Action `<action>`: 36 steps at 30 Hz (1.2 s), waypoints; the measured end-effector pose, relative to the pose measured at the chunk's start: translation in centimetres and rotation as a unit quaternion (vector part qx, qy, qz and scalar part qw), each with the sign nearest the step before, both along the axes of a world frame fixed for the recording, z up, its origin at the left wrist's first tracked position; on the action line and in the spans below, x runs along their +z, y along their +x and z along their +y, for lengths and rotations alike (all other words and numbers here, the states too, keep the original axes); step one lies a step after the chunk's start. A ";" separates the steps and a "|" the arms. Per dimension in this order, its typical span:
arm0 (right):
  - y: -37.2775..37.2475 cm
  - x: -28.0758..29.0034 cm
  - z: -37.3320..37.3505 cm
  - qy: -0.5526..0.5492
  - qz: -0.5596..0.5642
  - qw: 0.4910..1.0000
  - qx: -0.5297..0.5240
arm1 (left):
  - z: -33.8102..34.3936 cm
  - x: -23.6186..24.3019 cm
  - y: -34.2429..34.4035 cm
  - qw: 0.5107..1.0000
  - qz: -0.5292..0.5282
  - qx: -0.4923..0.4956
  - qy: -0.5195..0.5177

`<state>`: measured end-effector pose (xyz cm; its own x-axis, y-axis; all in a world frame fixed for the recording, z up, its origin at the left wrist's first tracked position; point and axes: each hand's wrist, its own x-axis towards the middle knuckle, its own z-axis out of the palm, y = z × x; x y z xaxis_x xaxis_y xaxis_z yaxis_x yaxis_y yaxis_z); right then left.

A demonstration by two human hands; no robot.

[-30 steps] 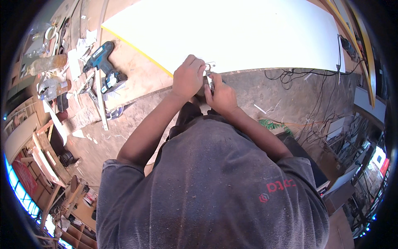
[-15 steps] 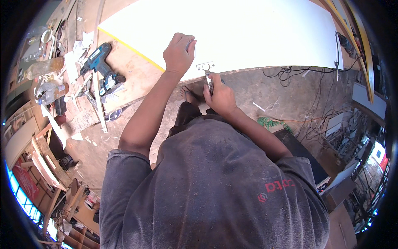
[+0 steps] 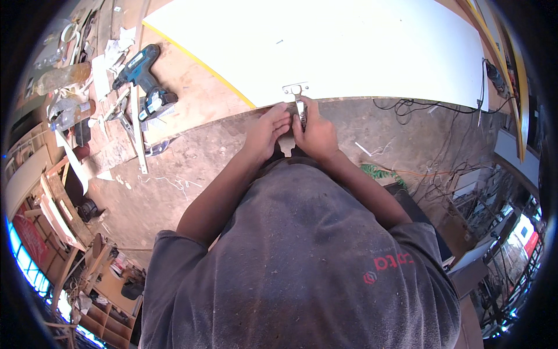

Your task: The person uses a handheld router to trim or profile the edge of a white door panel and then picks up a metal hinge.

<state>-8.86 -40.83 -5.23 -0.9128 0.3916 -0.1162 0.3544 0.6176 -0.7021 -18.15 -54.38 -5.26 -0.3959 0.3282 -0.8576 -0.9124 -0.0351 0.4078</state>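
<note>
The left hand (image 3: 267, 131) has just come down. A moment ago it was up over the white board (image 3: 360, 55); now it is by the near edge of the bench (image 3: 189, 107), just beside the right hand (image 3: 317, 129). A small dark thing (image 3: 279, 41) now shows on the board, farther in from that edge. It is too tiny to name, but the left hand may have put it down there. That would leave the left hand free to help at the metal hinge (image 3: 297, 90).

The hinge is at the board's near edge, not far from the near left corner, where the yellow side ends. Its flat plate is on the board and its arm points back to the person. The right hand is closed on that arm, thumb and fingers pinching it. The left hand is partly open with loosely bent fingers, and looks like it holds nothing. Whether the two hands touch, one cannot tell.
</note>
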 end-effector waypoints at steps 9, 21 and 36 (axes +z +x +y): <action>-0.1 0.1 0.1 0.012 -0.022 1.000 0.009 | 2.9 -0.2 0.3 0.997 -0.021 0.073 -0.010; -0.1 1.6 2.1 0.049 -0.041 0.997 0.045 | 4.3 -2.2 0.7 0.983 0.006 0.178 0.036; -6.3 1.7 11.2 0.052 0.080 0.962 0.258 | 5.0 -1.4 1.2 0.971 0.047 0.234 -0.018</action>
<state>-15.15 -29.63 -3.56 -0.9917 -0.1154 0.0574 -0.1249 0.7515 -0.6478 -16.92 -49.36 -6.62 -0.5707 0.0635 -0.8187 -0.7591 -0.4210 0.4965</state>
